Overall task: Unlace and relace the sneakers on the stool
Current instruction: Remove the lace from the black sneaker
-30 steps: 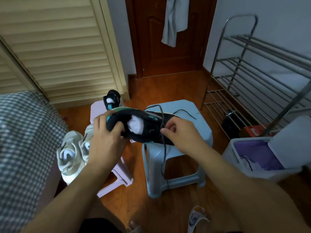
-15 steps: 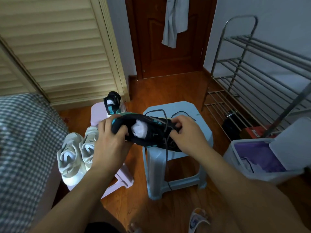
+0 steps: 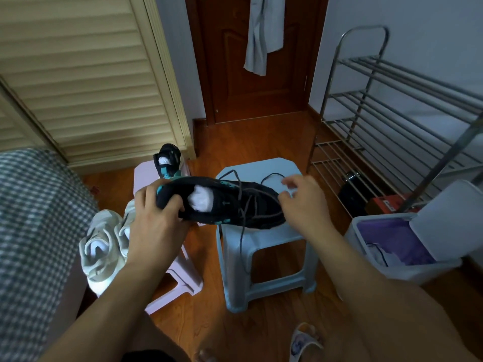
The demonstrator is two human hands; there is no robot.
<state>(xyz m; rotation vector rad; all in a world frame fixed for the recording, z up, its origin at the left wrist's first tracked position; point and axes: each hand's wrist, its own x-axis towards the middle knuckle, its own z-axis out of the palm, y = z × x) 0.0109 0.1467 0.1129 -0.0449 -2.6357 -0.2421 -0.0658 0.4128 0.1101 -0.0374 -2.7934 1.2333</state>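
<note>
Unlacing step: left hand [image 3: 154, 220] clamped on black sneaker [image 3: 222, 202] heel over stool [image 3: 264, 168]; right hand [image 3: 300, 202] blurred, grip unclear; next, pull lace [image 3: 244, 205] from eyelets.

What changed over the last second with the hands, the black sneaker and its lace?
The right hand moved from the sneaker's midfoot lacing out to its toe end, fingers blurred, pulling at the lace. The left hand kept its grip on the black sneaker at the heel, above the blue stool.
</note>
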